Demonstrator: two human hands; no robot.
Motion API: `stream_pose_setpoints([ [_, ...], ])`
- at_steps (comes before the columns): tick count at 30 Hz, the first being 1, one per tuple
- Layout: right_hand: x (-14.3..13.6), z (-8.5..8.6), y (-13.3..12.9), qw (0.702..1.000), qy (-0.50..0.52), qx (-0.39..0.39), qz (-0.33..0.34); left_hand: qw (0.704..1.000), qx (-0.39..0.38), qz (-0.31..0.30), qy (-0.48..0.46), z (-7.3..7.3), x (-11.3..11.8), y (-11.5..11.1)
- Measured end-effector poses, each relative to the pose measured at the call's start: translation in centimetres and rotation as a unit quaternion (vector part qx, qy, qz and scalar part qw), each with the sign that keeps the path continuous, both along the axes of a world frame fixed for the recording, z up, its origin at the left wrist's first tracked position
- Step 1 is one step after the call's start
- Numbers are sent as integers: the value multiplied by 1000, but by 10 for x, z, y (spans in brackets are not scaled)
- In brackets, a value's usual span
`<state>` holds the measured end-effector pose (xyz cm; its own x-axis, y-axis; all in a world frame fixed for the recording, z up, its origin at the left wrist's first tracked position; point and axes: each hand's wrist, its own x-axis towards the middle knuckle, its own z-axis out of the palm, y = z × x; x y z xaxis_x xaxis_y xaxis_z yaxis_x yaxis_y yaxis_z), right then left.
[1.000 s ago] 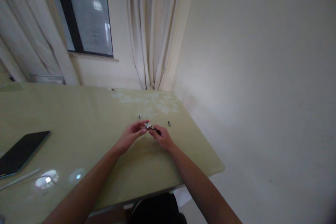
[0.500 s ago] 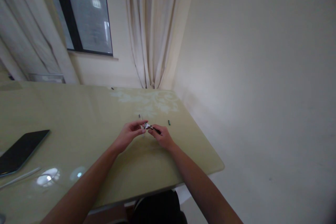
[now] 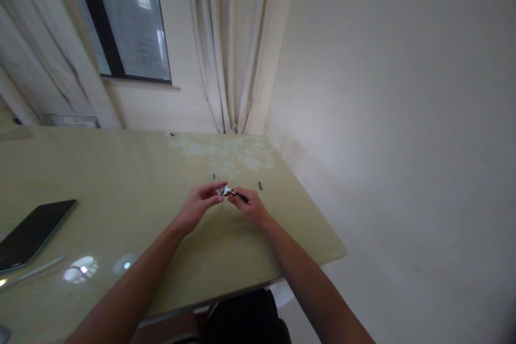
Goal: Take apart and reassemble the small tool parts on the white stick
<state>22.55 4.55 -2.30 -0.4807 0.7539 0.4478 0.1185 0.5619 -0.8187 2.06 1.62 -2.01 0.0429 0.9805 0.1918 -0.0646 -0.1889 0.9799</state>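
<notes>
A small razor (image 3: 227,191) with a shiny silver head and a dark handle is held between my two hands, above the table. My right hand (image 3: 250,206) is closed around the handle, whose dark end shows between the fingers. At the head end, my left hand (image 3: 198,203) pinches with thumb and index finger, one at each end of the dark strip there. A slim pale stick with a dark tip (image 3: 214,177) lies just behind the left fingers, partly hidden. To the right is a small dark bar like a razor cartridge (image 3: 260,185).
The pale glossy table (image 3: 121,183) ends at the wall on the right, with a rounded near corner. A dark tablet (image 3: 36,228) and a white cable-like strip (image 3: 38,270) lie at left. Another tiny dark piece (image 3: 172,134) sits near the far edge, below curtains (image 3: 231,64).
The camera view has shifted slightly. The razor head has turned a little and shows more silver now; both hands keep nearly the same hold and place.
</notes>
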Motion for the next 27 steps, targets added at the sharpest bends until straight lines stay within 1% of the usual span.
stream_pose_setpoints([
  [3, 0, 2, -2, 1000, -5, 9, -6, 1000, -4, -3, -13, 0, -1, 0],
  [12, 2, 3, -2, 1000, -3, 25, -8, 1000, -3, 5, 9, 2, -2, -4],
  [19, 1, 1, -2, 1000, -5, 12, 7, 1000, -11, 4, -4, 1, -1, -3],
  [23, 1, -3, 0, 1000, 2, -23, 21, 1000, -21, 3, -10, 3, 1, -4],
  [27, 0, -4, 0, 994, 19, -77, 77, 1000, -23, -14, -15, 2, 1, -3],
])
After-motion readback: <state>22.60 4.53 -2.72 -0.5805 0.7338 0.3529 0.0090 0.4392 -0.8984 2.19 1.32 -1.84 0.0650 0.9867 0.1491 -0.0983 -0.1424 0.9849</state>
